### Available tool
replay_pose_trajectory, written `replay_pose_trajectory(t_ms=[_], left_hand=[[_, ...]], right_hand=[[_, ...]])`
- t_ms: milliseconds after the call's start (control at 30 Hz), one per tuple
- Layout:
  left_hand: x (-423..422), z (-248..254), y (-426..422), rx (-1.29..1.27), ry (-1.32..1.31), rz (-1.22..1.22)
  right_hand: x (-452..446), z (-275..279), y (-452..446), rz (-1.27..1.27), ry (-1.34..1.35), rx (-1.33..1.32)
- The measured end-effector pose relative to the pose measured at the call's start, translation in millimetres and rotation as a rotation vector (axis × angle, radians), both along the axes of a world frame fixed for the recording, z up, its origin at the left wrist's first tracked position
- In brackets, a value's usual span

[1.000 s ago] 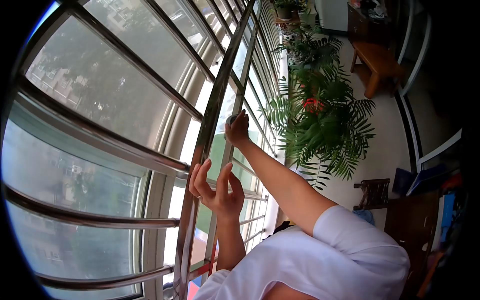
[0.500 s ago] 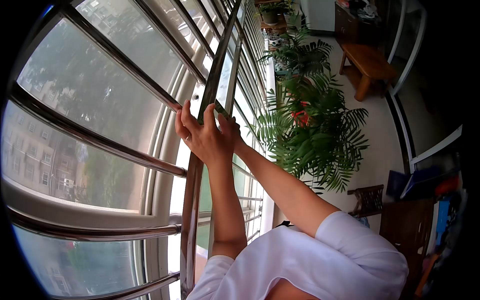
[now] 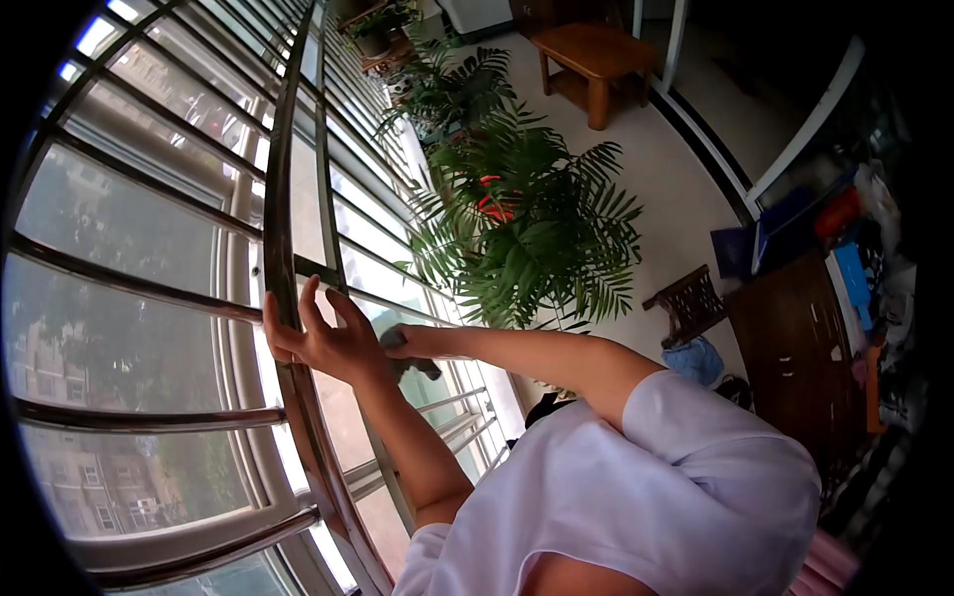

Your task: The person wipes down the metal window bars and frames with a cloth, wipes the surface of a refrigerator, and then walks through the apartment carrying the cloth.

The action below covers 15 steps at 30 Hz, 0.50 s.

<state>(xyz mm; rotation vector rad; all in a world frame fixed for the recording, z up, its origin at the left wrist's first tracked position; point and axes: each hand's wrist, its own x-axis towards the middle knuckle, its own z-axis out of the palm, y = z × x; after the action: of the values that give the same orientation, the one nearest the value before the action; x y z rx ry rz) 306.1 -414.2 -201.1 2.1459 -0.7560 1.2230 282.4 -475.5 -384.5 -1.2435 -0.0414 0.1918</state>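
My left hand (image 3: 328, 343) lies against the shiny metal rail (image 3: 278, 199), its fingers bent and spread apart. Just to its right, my right hand (image 3: 409, 343) is closed on a dark grey-green cloth (image 3: 397, 366), which hangs partly below the fingers. The cloth is beside the inner bar of the railing. Some fingertips of my right hand are hidden by the cloth.
Metal crossbars (image 3: 139, 278) run in front of the window at left. Leafy potted plants (image 3: 537, 228) stand beyond my hands. Farther back is a wooden table (image 3: 596, 50). A small dark stool (image 3: 686, 303) and a brown cabinet (image 3: 790, 348) are at right.
The view has turned, shifting the plants and railing leftward. My left hand has moved along the rail. My right hand has swung beside it, and the cloth shows more fully.
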Motion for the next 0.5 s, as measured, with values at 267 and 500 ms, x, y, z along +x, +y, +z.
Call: replay_pose_trajectory(t_ms=[267,500], left_hand=[[-53.7,-210.2,-35.5,0.352,1.043,-0.772],[-145.2,-264.9,-63.6,0.662,1.290,-0.993]], right_hand=[[-356.2,-151.5,-131.0,-0.721,0.723,-0.110],[-631.7,-219.7,-137.5,-1.422,1.588,-0.583]])
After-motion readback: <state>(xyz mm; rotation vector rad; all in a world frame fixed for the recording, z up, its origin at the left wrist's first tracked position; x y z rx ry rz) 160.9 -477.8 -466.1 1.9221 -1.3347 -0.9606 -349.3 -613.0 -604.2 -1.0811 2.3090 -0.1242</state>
